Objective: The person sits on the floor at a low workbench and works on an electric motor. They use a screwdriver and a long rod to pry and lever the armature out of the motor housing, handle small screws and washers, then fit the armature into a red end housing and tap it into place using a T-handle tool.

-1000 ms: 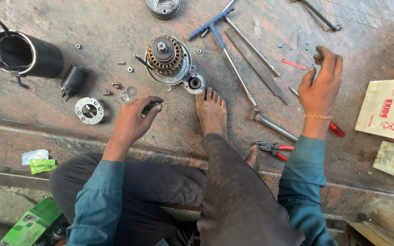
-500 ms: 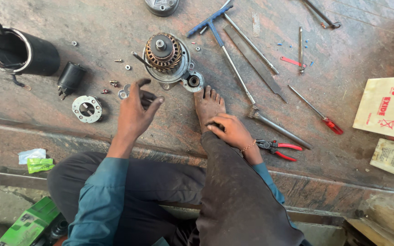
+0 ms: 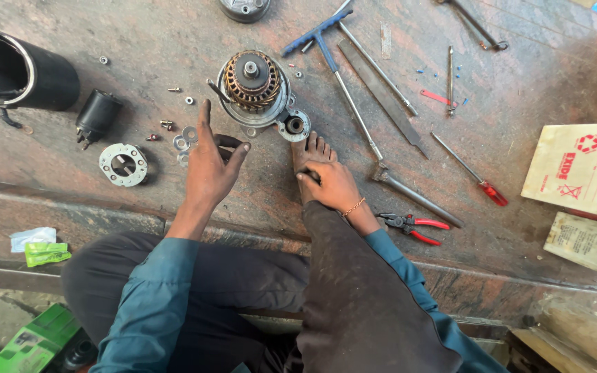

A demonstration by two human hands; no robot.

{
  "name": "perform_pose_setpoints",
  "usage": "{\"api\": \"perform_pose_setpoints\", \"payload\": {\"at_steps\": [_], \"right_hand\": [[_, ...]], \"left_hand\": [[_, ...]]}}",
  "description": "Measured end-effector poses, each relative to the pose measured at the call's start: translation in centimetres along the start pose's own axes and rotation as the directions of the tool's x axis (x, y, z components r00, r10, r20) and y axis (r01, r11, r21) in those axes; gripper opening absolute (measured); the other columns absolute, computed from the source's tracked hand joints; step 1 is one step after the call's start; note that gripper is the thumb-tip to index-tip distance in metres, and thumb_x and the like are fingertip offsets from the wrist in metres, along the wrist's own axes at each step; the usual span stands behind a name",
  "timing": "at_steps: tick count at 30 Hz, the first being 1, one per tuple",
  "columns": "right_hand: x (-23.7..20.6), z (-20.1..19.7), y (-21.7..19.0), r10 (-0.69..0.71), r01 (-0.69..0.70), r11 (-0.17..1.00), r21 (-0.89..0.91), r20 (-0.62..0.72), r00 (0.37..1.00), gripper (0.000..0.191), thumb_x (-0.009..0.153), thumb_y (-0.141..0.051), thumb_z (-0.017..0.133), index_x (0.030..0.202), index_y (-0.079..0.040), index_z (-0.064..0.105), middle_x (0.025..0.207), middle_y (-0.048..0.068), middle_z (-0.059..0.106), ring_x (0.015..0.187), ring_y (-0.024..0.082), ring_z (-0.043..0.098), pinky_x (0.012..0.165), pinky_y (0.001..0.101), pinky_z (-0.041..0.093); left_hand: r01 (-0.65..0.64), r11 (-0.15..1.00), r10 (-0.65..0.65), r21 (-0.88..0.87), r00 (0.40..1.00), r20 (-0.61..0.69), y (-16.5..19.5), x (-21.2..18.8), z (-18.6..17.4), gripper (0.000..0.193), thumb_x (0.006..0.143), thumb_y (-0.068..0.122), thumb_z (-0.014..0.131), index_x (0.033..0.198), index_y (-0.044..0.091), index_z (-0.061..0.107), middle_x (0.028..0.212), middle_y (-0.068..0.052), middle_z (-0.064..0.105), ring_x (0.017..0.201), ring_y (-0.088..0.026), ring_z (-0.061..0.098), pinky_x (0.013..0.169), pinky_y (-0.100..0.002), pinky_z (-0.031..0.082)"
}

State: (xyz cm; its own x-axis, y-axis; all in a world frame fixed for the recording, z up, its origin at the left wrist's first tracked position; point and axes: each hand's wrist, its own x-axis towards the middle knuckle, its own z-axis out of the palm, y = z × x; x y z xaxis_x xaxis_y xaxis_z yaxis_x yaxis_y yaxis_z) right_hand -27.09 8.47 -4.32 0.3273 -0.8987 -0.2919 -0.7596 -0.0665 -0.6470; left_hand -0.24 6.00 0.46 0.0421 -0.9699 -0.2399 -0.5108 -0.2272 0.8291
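Washers point(image 3: 182, 141) lay loose just beside the half-open left hand point(image 3: 210, 166), which gripped nothing; a careless sweep risked scattering them. The right hand point(image 3: 332, 186) rested flat, empty, on the bare foot point(image 3: 310, 155) near the armature housing point(image 3: 253, 87).

light: even daylight, bright | shadows: soft, short | glare: none | focus: sharp | edges: slightly bowed
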Motion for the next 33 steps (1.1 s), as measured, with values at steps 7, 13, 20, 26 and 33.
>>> {"api": "perform_pose_setpoints", "payload": {"at_steps": [7, 13, 20, 26, 33], "right_hand": [[0.4, 0.1, 0.2, 0.017, -0.017, 1.0, -0.013, 0.0, 1.0, 0.024, 0.089, -0.036, 0.073, 0.096, -0.014, 0.076, 0.078, 0.016, 0.071, 0.08, 0.041, 0.068, 0.071, 0.0499, 0.053], [0.3, 0.2, 0.4, 0.012, -0.012, 1.0, -0.015, 0.008, 1.0, 0.025, 0.089, -0.038, 0.073, 0.096, -0.014, 0.076, 0.081, 0.017, 0.071, 0.082, 0.041, 0.068, 0.072, 0.0507, 0.053], [0.4, 0.2, 0.6, -0.026, 0.026, 1.0, 0.006, -0.008, 1.0, 0.025, 0.088, -0.036, 0.072, 0.099, -0.014, 0.076, 0.09, 0.017, 0.074, 0.087, 0.041, 0.068, 0.076, 0.0509, 0.053], [0.5, 0.1, 0.9, -0.071, 0.071, 0.996, 0.058, -0.002, 0.997, 0.023, 0.091, -0.034, 0.07, 0.1, -0.013, 0.076, 0.093, 0.014, 0.075, 0.089, 0.04, 0.069, 0.078, 0.049, 0.054], [0.7, -0.3, 0.7, -0.012, 0.011, 0.999, 0.045, 0.011, 1.0, 0.024, 0.09, -0.035, 0.072, 0.102, -0.015, 0.077, 0.084, 0.016, 0.073, 0.085, 0.04, 0.068, 0.078, 0.0481, 0.053]], "left_hand": [[0.047, 0.998, -0.048, 0.037, 0.999, 0.021, 0.0, -0.1, 0.2, 0.095, 0.092, 0.018, 0.077, 0.162, 0.003, 0.014, 0.102, -0.018, 0.078, 0.092, -0.032, 0.078, 0.082, -0.041, 0.06], [0.143, 0.931, -0.125, -0.336, 0.989, 0.076, -0.8, -0.4, 1.3, 0.084, 0.096, 0.015, 0.068, 0.16, 0.004, 0.015, 0.12, -0.015, 0.075, 0.09, -0.024, 0.079, 0.076, -0.035, 0.062], [0.227, 0.695, -0.242, -0.682, 0.967, 0.075, -1.8, 2.3, 3.8, 0.075, 0.092, 0.008, 0.069, 0.155, 0.007, 0.029, 0.104, -0.014, 0.074, 0.086, -0.018, 0.074, 0.068, -0.03, 0.058], [0.263, 0.652, -0.306, -0.712, 0.949, 0.07, -2.7, 2.3, 4.2, 0.076, 0.088, 0.009, 0.076, 0.151, 0.006, 0.035, 0.096, -0.005, 0.069, 0.076, -0.011, 0.065, 0.065, -0.027, 0.056], [0.378, 0.596, -0.389, -0.708, 0.908, 0.157, -2.4, 2.3, 3.9, 0.078, 0.087, 0.012, 0.076, 0.151, 0.007, 0.032, 0.092, -0.005, 0.065, 0.071, -0.011, 0.062, 0.061, -0.029, 0.055]]}}
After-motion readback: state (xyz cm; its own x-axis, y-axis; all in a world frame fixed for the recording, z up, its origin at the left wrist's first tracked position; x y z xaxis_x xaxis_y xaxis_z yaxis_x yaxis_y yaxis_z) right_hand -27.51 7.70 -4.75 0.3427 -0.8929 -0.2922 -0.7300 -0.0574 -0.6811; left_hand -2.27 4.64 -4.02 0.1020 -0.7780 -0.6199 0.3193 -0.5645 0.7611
